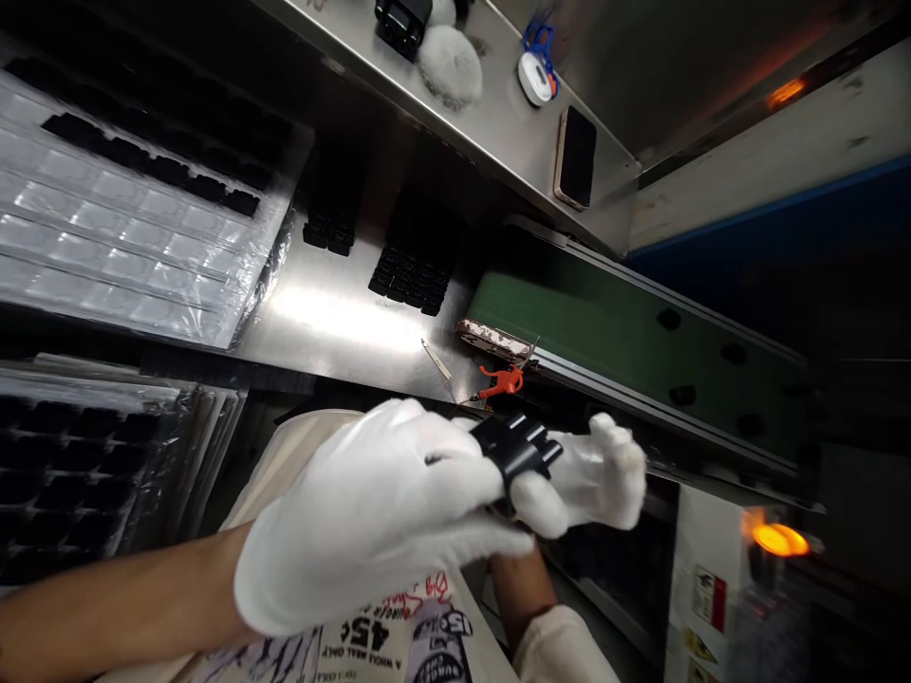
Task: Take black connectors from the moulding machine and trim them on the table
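Note:
A glossy black plastic part (518, 448) with several rounded prongs is between my two white-gloved hands, in front of my chest. My left hand (384, 493) comes in from the left, its fingers closed against the near side of the part. My right hand (594, 479) is on the other side, with the thumb pressed on the part's lower edge and the other fingers curled away from it. The hands cover part of its body. Just beyond them, an orange air blow gun (502, 381) lies by a thin pale blade-like tool (436, 359) on the metal table (334, 327).
Clear plastic trays (135, 228) with black parts stand at left, more stacked trays (78, 465) below. Black parts (409, 275) sit in rows on the table. A green conveyor belt (569, 304) carries several dark pieces. The shelf above holds a phone (576, 158) and a fluffy white pad (451, 66).

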Available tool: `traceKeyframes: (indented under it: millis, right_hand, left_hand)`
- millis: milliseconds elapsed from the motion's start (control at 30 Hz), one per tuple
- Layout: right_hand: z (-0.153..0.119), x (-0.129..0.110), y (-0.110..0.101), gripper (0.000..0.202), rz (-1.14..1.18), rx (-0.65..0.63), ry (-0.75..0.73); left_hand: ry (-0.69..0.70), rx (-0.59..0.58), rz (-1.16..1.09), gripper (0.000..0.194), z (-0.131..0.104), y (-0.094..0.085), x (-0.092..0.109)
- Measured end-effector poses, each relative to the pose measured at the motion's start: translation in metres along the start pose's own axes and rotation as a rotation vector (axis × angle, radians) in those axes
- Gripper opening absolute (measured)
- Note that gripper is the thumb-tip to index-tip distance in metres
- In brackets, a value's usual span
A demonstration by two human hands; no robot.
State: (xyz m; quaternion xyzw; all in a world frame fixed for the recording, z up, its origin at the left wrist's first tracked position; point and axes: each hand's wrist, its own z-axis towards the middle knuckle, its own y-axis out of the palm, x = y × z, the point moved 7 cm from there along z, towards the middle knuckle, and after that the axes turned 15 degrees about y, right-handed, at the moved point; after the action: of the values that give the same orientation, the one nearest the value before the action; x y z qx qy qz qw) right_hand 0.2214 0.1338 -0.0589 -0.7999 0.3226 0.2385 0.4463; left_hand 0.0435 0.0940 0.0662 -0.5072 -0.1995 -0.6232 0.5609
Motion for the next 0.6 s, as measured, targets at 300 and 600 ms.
traceKeyframes:
  millis: [300,600]
  right_hand:
    - [-0.031,-0.041,-0.023,0.041,-0.103,0.285,-0.224]
    - [-0.062,-0.096,-0.015,0.052,0.091,0.228,-0.672]
  left_hand:
    - [-0.267,0.53,-0.115,0.012,-0.034,-0.02,-0.055]
    - [-0.643,0.728,-1.478,0.071,-0.077,0.021,-0.095]
